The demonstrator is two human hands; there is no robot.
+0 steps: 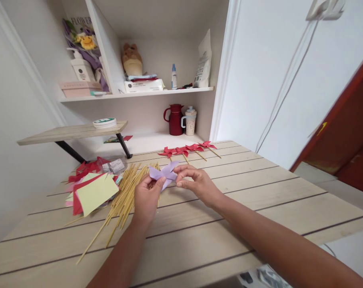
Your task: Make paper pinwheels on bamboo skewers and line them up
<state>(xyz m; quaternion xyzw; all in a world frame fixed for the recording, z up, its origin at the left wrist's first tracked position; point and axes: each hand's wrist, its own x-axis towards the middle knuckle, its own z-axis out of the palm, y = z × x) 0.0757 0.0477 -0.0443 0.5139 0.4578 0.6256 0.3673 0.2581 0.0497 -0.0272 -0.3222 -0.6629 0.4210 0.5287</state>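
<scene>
Between the fingers of the two hands, above the wooden table [277, 188], there was a purple paper piece [167, 173], thin and matte, with pointed blades like a small pinwheel. The left hand [146, 196] had its thumb pressed on the middle of the paper, with the fingers behind, so it was clamped on it. The right hand [199, 185] was at the right edge of the paper, its thumb and fingers bent; because the tips were small in the view, I cannot tell if they were closed on a blade or only beside it.

To the left of the left fingers lay a loose heap of thin sticks [126, 196], straight, yellowish and smooth, fanned over one another. Farther left from these fingers was a pile of flat paper, with a pale yellow-green sheet [98, 194] on top and a red sheet [77, 203] under it. Behind this pile stood a clear plastic box [114, 165], rather shiny. Beyond the fingertips of the right hand, four red pinwheels [181, 151] lay in a row, with folded, pointed blades, and their slender sticks were directed toward the near side.
</scene>
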